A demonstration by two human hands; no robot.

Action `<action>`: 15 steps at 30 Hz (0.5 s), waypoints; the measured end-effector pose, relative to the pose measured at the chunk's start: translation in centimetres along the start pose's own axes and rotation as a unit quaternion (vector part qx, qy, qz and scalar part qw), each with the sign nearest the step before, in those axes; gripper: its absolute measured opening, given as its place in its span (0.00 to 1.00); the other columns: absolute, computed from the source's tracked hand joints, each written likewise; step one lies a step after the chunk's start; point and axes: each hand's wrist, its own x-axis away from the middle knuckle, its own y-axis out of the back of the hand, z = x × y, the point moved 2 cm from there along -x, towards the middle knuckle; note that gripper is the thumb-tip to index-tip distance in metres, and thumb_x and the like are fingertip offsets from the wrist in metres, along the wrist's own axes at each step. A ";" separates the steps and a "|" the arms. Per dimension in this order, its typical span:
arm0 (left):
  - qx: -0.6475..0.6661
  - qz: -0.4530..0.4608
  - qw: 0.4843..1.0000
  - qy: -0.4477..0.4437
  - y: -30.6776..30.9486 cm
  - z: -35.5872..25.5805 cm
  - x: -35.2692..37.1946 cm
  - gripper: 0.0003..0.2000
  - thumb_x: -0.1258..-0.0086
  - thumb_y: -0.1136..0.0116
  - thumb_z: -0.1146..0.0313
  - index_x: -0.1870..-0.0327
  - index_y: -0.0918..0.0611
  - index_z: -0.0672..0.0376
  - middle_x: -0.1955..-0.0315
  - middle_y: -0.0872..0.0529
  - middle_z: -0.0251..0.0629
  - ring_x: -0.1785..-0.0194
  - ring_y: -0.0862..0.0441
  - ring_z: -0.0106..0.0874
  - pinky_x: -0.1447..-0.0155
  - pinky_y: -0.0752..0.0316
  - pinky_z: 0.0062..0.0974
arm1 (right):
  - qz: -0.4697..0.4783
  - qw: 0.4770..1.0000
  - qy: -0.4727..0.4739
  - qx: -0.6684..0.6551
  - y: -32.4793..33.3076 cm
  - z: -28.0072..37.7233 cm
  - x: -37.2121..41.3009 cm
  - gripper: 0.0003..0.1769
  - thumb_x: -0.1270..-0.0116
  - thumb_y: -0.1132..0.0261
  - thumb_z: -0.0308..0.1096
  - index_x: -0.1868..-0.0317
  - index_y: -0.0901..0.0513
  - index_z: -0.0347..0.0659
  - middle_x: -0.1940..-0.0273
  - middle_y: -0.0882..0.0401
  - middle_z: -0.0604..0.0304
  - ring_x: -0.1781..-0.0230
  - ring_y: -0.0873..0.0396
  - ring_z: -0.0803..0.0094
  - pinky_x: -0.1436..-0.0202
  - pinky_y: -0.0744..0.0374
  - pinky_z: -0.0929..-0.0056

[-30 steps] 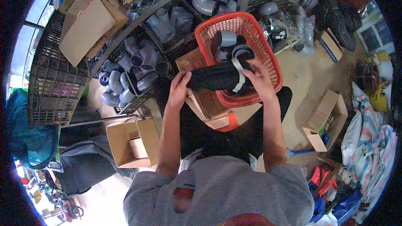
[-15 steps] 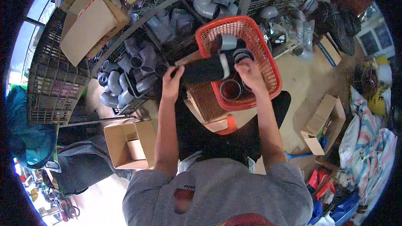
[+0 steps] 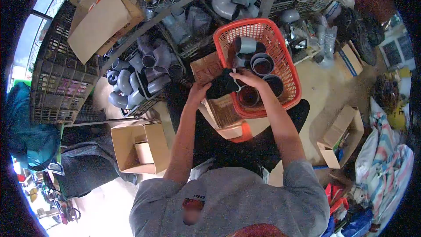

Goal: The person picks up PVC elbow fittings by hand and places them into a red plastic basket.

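A black sleeve-like piece point(image 3: 220, 84) is stretched between my two hands, above a brown cardboard box. My left hand point(image 3: 199, 94) is closed on its left end. My right hand point(image 3: 247, 78) is closed on a pale ring or rim at its right end. Just right of it, a red plastic basket point(image 3: 294, 72) holds several grey pipe fittings, among them one lying on its side point(image 3: 247, 45) and one with its round opening up point(image 3: 262, 64). Below the black piece, the cardboard box point(image 3: 221, 110) is partly hidden by it.
Grey pipe elbows point(image 3: 125, 82) fill a dark crate at the left. An open carton point(image 3: 139, 149) stands at the lower left, another point(image 3: 340, 136) at the right. A metal bar point(image 3: 175, 8) crosses above the crates. Striped sacking point(image 3: 386, 149) lies far right.
My hands have come closer together, and the black piece now looks shorter between them. My right hand has moved from the dark fitting in the basket to the pale ring. The view has shifted slightly.
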 end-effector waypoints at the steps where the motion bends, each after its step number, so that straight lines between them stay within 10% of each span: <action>1: 0.096 -0.014 0.995 -0.025 -0.7 0.8 -0.5 0.27 0.33 0.29 0.58 0.34 0.23 0.51 0.56 0.12 0.34 0.60 0.16 0.28 0.53 0.21 0.29 | 0.002 1.000 -0.019 0.012 0.1 1.9 1.2 0.33 0.31 0.29 0.51 0.36 0.21 0.37 0.43 0.17 0.56 0.44 0.20 0.69 0.37 0.25 0.72; 4: 0.236 -0.015 0.966 0.102 -2.9 0.7 1.5 0.27 0.30 0.32 0.52 0.34 0.24 0.51 0.58 0.14 0.35 0.59 0.16 0.32 0.55 0.20 0.33 | 0.025 0.997 -0.043 -0.063 0.6 1.3 1.3 0.30 0.33 0.28 0.45 0.35 0.22 0.37 0.42 0.18 0.56 0.43 0.20 0.70 0.39 0.24 0.71; 5: 0.045 0.087 0.994 -0.046 -2.6 2.9 1.2 0.36 0.26 0.44 0.41 0.25 0.32 0.55 0.32 0.24 0.43 0.35 0.22 0.42 0.35 0.26 0.45 | 0.046 0.986 -0.049 -0.151 0.7 0.7 1.2 0.30 0.34 0.26 0.41 0.35 0.23 0.37 0.44 0.18 0.57 0.44 0.20 0.70 0.40 0.23 0.70; 8: 0.246 0.152 0.944 0.156 -4.0 9.3 -3.1 0.39 0.26 0.47 0.37 0.23 0.35 0.56 0.31 0.27 0.47 0.32 0.24 0.45 0.33 0.29 0.51 | -0.016 0.964 -0.035 -0.263 1.3 3.4 3.2 0.28 0.37 0.25 0.34 0.38 0.21 0.39 0.50 0.16 0.59 0.48 0.18 0.70 0.46 0.19 0.69; 15: 0.409 0.161 0.872 0.214 -9.3 3.7 2.3 0.37 0.24 0.51 0.37 0.24 0.35 0.56 0.34 0.23 0.52 0.36 0.20 0.49 0.31 0.28 0.48 | -0.098 0.937 0.020 -0.334 3.6 3.9 4.3 0.29 0.43 0.21 0.31 0.43 0.23 0.44 0.55 0.17 0.63 0.55 0.19 0.73 0.55 0.22 0.71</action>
